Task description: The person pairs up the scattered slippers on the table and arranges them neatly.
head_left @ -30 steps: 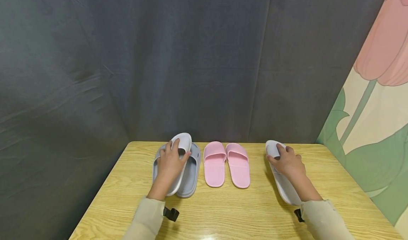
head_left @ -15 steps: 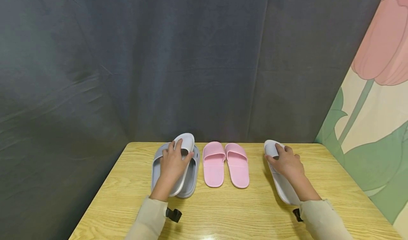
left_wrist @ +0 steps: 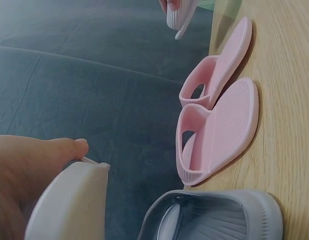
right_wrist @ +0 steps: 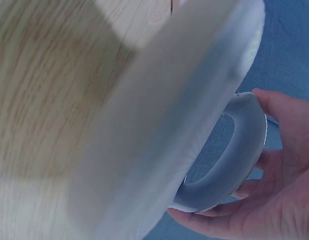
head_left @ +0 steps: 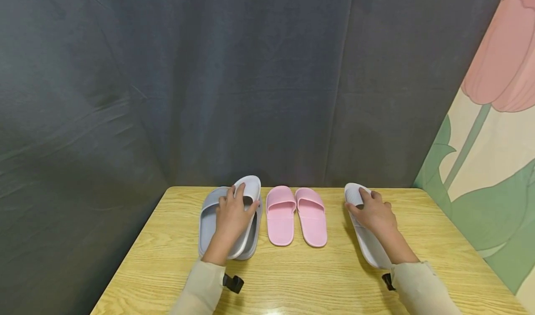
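Observation:
My left hand (head_left: pixel 232 216) grips a white slipper (head_left: pixel 251 186) by its strap, held above a pair of grey slippers (head_left: pixel 207 231) and partly covering them. On the right, my right hand (head_left: pixel 377 215) grips the strap of another white slipper (head_left: pixel 368 243), its sole lifted off the table in the right wrist view. Between the hands lies a pair of pink slippers, the left one (head_left: pixel 280 226) and the right one (head_left: pixel 314 226) side by side. In the left wrist view the thumb lies along the edge of the white slipper (left_wrist: pixel 74 205).
The slippers are on a wooden table (head_left: pixel 301 278) that ends at a dark curtain (head_left: pixel 251 82) behind. A wall painted with a tulip (head_left: pixel 497 59) stands at the right. Black wrist cameras are strapped at both sleeves.
My left hand has moved a little to the right with its white slipper, uncovering more of the left grey slipper. The right hand and its slipper have shifted very slightly left.

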A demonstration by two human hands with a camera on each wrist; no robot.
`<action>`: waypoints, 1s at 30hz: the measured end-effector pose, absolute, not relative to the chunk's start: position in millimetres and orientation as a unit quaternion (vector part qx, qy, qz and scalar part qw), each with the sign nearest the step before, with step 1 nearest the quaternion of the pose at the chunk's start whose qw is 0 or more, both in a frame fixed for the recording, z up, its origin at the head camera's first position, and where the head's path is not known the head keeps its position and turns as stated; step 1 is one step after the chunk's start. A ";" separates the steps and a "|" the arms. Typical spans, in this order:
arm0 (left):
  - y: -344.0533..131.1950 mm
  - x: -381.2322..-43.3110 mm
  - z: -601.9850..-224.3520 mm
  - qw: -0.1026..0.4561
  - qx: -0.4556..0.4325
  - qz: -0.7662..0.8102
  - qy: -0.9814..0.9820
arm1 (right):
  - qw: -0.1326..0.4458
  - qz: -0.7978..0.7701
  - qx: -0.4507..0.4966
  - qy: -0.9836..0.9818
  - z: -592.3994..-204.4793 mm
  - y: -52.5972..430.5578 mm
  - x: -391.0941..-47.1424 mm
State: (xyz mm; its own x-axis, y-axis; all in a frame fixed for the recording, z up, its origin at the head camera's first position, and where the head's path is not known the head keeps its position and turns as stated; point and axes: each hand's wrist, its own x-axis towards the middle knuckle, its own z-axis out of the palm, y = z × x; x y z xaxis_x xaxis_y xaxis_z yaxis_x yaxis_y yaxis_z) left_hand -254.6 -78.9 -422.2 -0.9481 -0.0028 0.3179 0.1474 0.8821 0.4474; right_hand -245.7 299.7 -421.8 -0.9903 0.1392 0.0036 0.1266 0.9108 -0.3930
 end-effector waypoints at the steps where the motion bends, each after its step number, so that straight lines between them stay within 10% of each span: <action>1: -78.2 -254.4 -422.2 0.155 -0.038 -0.240 -0.957 | 0.016 0.201 -0.068 -0.977 -421.8 299.6 -245.5; 30: -52.3 -254.2 -422.2 0.146 -0.050 -0.247 -0.957 | 0.024 0.204 -0.065 -0.977 -420.7 295.3 -244.0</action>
State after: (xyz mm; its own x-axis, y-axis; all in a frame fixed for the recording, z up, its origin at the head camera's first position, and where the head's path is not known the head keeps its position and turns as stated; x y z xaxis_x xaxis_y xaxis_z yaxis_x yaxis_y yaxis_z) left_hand -254.2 -52.3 -422.2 -0.9525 0.0230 0.3038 0.1671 0.8732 0.4577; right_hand -244.0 295.3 -420.7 -0.9904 0.1363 0.0213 0.1165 0.9087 -0.4008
